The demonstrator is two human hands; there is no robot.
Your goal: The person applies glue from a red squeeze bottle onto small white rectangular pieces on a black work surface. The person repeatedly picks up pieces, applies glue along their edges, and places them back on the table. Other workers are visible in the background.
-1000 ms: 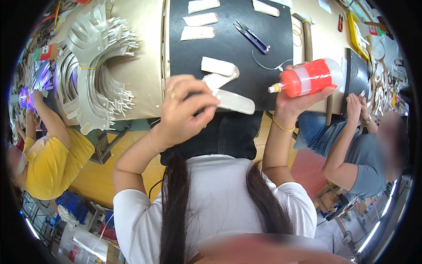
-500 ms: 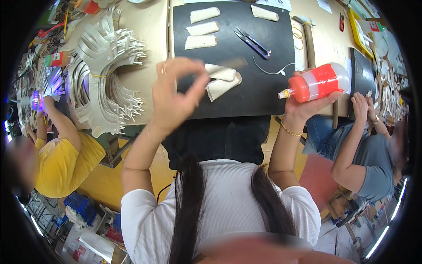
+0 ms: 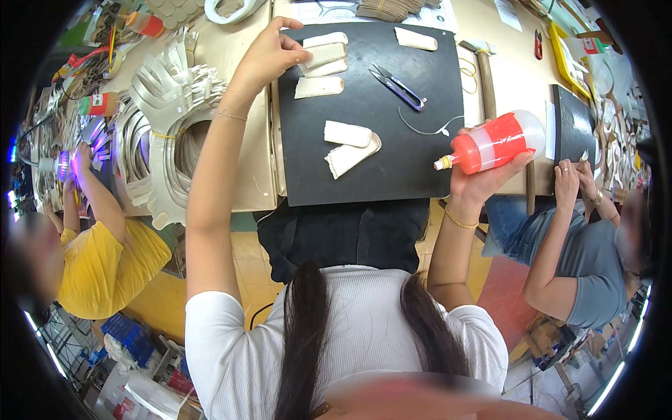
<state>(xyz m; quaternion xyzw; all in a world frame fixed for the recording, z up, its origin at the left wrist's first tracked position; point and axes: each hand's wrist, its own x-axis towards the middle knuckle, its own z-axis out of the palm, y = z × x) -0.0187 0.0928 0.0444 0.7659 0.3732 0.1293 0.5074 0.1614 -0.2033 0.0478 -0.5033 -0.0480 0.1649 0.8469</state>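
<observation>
My left hand [image 3: 269,56] is at the upper left of a black board [image 3: 413,175], thumb and forefinger pinched on the end of a cream strip [image 3: 329,54] with one rounded end. That strip is over or between similar cream strips [image 3: 320,87] laid in a column; whether it touches them I cannot tell. In my right hand [image 3: 479,178] lies a squeeze bottle [image 3: 500,143], clear with red, tilted with its nozzle pointing left. Two more cream strips [image 3: 350,157] overlap near the board's middle. Thread snips [image 3: 399,87] lie open-bladed to their right.
Another strip [image 3: 416,38] is at the board's top right. A thin white cord [image 3: 423,131] curls near the bottle. Beyond the board's right edge lies a hammer [image 3: 488,84]. Bundled pale cut pieces [image 3: 164,133] are stacked on the left. Other people work at both sides.
My left hand has moved from above the board's middle up and left to the strip column. The bottle stays in my right hand, and the board appears slightly lower in view.
</observation>
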